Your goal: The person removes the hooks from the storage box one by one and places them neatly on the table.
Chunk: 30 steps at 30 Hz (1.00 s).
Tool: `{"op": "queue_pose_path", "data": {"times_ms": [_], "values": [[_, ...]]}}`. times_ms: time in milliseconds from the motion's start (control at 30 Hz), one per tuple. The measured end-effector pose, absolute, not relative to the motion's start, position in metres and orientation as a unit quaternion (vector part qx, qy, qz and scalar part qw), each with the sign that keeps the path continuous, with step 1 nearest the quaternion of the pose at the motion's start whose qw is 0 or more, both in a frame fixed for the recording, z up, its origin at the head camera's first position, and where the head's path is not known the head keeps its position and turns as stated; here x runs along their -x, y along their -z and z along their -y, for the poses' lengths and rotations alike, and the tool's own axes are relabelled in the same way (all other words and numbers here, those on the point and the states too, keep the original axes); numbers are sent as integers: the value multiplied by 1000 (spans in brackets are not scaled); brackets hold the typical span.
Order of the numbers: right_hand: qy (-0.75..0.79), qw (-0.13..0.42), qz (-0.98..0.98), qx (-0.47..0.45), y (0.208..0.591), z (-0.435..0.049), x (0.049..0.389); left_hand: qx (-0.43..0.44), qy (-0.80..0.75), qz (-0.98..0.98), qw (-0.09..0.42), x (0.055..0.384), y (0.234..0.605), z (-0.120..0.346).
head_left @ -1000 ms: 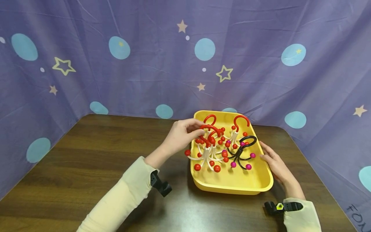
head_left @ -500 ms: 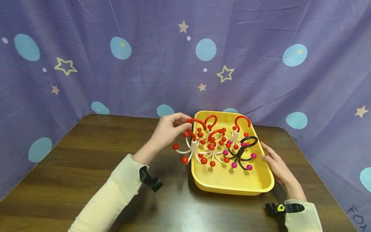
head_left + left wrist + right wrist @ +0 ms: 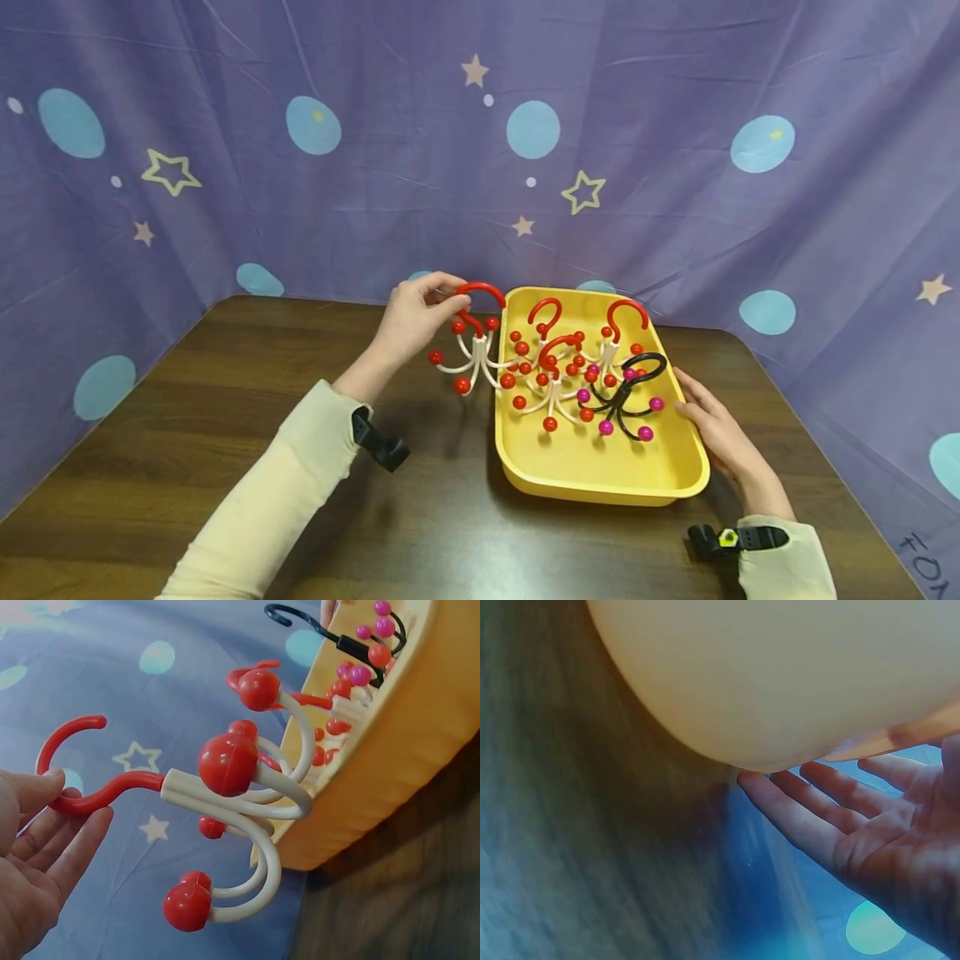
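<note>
My left hand (image 3: 412, 321) pinches the red hook of a multi-arm hanging hook (image 3: 480, 354) between thumb and fingers. White curved arms with red ball tips spread from its white stem (image 3: 202, 787). It hangs just left of a yellow plastic basin (image 3: 592, 492), overlapping the left rim in the head view. My right hand (image 3: 723, 437) rests against the basin's right side, thumb at the rim. In the right wrist view its fingers (image 3: 802, 814) are extended, tips at the outer wall. Inside the basin stand a black hanging hook (image 3: 618, 400) with magenta balls and several red-and-white ones (image 3: 555, 392).
The basin stands on a dark wooden table (image 3: 300, 400), toward its right side. A purple curtain (image 3: 412, 167) with stars and blue spots hangs behind the table. Both wrists wear black camera straps (image 3: 761, 537).
My left hand has lifted the red-and-white hanging hook up and left from above the basin to beyond its left rim. The right hand and basin have stayed put.
</note>
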State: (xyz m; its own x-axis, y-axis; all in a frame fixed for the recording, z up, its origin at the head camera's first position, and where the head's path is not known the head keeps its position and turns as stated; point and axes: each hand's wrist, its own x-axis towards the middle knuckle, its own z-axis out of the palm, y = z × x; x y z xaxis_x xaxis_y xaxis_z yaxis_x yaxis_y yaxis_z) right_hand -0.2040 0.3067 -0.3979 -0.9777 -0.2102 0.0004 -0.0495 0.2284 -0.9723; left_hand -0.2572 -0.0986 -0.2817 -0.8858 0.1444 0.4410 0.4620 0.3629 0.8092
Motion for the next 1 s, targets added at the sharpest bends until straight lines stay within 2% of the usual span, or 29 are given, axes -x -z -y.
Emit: {"op": "queue_pose_path", "data": {"times_ms": [500, 1000], "values": [[596, 68, -796, 82, 399, -307, 207, 145, 596, 779, 129, 287, 289, 110], [588, 70, -803, 71, 399, -310, 206, 90, 587, 795, 124, 312, 296, 113]]}}
